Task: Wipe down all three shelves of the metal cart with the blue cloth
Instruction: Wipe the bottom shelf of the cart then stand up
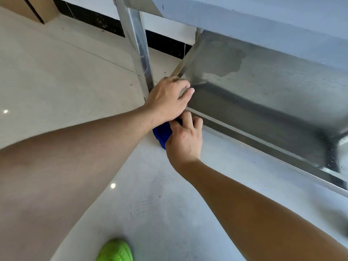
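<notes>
- Here, both hands meet at the center of the frame, at the near left corner of a metal cart's shelf (263, 95).
- The left hand (167, 98) lies on that corner beside the upright cart leg (139, 49), fingers curled over the shelf's edge, thumb stretched toward the shelf surface.
- The right hand (185, 136) sits just below the left one, touching it, with fingertips bent against the front rim of the shelf.
- The blue cloth (162, 133) is bunched between the 2 hands, mostly hidden; only a dark blue fold shows left of the right hand. It touches the right hand, which appears to pinch it, though the fingers on it are hidden.
- A wet-looking patch (224, 59) darkens the shelf's far part, right of the leg.
- Another pale metal shelf (263, 19) overhangs at the upper right of the frame.
- A pale glossy floor (56, 72) fills the left side and bottom, with a black skirting strip (94, 18) at the top.
- A bright green shoe (115, 250) pokes in at the bottom edge, left of center.
</notes>
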